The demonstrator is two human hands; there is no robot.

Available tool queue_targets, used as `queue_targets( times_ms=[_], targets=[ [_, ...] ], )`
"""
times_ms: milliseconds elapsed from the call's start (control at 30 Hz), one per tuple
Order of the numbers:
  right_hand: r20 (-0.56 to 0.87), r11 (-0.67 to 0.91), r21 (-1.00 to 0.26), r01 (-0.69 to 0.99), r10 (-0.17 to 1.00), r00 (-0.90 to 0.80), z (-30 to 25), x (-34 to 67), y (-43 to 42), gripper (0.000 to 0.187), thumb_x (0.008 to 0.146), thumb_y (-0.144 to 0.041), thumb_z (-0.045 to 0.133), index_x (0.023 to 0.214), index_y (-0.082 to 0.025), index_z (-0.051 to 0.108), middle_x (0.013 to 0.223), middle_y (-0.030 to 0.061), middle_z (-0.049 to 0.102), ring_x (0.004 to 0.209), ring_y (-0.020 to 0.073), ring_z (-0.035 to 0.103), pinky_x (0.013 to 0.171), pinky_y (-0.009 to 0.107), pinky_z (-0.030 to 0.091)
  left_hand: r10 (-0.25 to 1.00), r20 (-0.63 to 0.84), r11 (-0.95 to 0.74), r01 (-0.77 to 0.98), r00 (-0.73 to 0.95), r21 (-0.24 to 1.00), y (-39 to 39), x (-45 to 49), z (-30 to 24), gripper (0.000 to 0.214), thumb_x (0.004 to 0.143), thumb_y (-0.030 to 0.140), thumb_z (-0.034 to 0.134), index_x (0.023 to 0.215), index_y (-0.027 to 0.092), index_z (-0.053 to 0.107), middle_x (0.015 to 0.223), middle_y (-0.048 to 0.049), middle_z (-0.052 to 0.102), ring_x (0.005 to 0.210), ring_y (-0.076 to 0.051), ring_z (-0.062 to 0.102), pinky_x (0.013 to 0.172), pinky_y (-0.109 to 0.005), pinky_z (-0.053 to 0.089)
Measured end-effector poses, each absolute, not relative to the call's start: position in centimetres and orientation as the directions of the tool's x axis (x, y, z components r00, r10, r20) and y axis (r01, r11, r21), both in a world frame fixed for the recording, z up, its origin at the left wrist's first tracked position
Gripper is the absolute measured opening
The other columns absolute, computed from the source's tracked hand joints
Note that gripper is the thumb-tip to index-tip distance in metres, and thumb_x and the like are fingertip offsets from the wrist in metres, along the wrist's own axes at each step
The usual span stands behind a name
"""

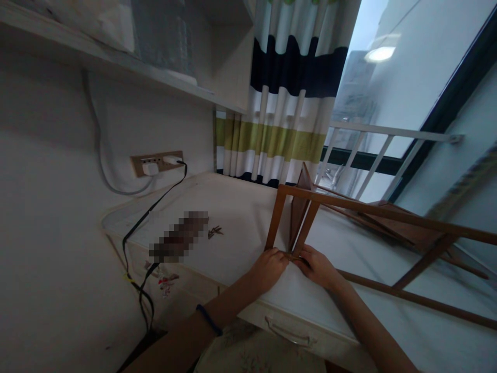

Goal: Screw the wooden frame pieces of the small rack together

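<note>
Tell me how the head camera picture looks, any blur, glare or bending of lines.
Head view: dim indoors, with the window bright and a ceiling lamp reflected in it; strong wide-angle tilt and bending at the edges; soft motion blur throughout; one patch on the desk is pixelated. Both the left hand and right hand on the wooden frame look soft.
</note>
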State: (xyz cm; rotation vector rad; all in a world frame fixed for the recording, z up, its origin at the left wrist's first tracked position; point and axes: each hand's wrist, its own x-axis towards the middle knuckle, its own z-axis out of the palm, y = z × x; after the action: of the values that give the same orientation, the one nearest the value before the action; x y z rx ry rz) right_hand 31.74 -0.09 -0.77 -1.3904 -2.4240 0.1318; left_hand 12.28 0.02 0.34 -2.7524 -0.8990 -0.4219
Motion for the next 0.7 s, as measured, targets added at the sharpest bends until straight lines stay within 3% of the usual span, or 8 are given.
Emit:
queue_targets(
  times_ms=[700],
  targets=[
    [0.221, 0.468, -0.234, 0.852, 0.879, -0.422, -0.7, 31.5, -0.3, 0.013, 0.090, -0.024, 0.050, 0.098, -0.015, 0.056, 0.103, 0.0056, 0.054, 0.091, 0.0186, 0.052, 0.079, 0.037, 0.045, 0.569, 0.343, -0.809, 0.583, 0.748, 0.072, 1.5, 12.8, -0.4, 0.013, 0.086, 0.016, 0.049, 0.091, 0.016, 0.061, 0.091, -0.0018, 0.065, 0.085, -0.014, 0.055, 0.079, -0.026, 0.043]
  ],
)
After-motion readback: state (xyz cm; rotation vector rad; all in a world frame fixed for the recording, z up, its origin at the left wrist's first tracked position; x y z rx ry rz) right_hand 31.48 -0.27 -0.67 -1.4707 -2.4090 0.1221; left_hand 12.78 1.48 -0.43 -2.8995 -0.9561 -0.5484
